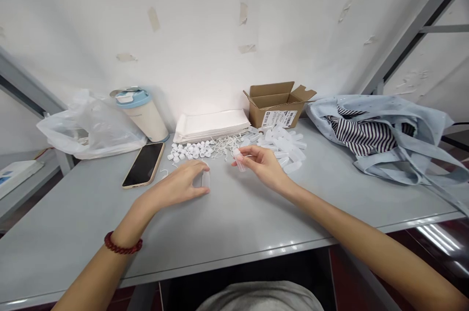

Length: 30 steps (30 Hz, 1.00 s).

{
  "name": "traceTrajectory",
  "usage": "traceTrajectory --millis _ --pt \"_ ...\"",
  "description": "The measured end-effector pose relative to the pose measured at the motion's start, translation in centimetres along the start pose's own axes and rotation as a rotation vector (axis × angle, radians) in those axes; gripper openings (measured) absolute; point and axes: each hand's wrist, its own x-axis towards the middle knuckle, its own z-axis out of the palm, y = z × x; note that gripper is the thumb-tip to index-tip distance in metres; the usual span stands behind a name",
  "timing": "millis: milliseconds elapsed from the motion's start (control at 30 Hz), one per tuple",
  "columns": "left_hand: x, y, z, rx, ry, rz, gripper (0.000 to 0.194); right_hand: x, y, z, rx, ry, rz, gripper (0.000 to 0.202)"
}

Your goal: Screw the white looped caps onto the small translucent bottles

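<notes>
My left hand (185,181) is closed round a translucent tube (205,180), thumb and fingers at its two ends, low over the grey table. To its right, my right hand (262,164) pinches a small clear tube with a white top (240,160). Behind my left hand lies a group of small white caps (190,150). Thin white strips (224,145) lie in a tangle beside the caps. A pile of translucent tubes (286,144) spreads behind and to the right of my right hand.
Along the wall stand a plastic bag (91,125), a cream tumbler (146,118), a white stack (212,124) and an open cardboard box (276,105). A phone (143,165) lies at left. A blue cloth bag (370,130) lies at right. The table's front edge (234,259) is near.
</notes>
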Motion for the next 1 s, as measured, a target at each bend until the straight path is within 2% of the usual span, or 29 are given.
traceTrajectory --millis 133,233,400,667,833,1000 --pt "-1.1 -1.5 -0.5 -0.005 0.044 -0.006 0.049 -0.1 -0.2 -0.1 -0.021 0.001 0.002 0.030" --pt "-2.4 -2.5 -1.3 -0.006 0.052 -0.076 0.049 -0.2 -0.4 0.0 -0.031 -0.005 0.000 0.030" --pt "-3.6 -3.3 -2.2 -0.002 0.061 -0.146 0.046 -0.2 -0.2 0.2 -0.055 -0.021 -0.009 0.029" --pt "-3.5 -3.8 -1.7 -0.010 0.076 -0.127 0.042 -0.3 -0.1 0.3 -0.071 -0.026 0.016 0.030" --pt "-3.9 -4.1 -1.6 -0.020 0.053 -0.152 0.044 -0.3 -0.4 0.4 -0.100 -0.034 0.023 0.027" --pt "-4.1 -4.5 -1.2 -0.032 0.053 -0.114 0.046 -0.3 -0.2 0.4 -0.096 -0.038 0.015 0.028"
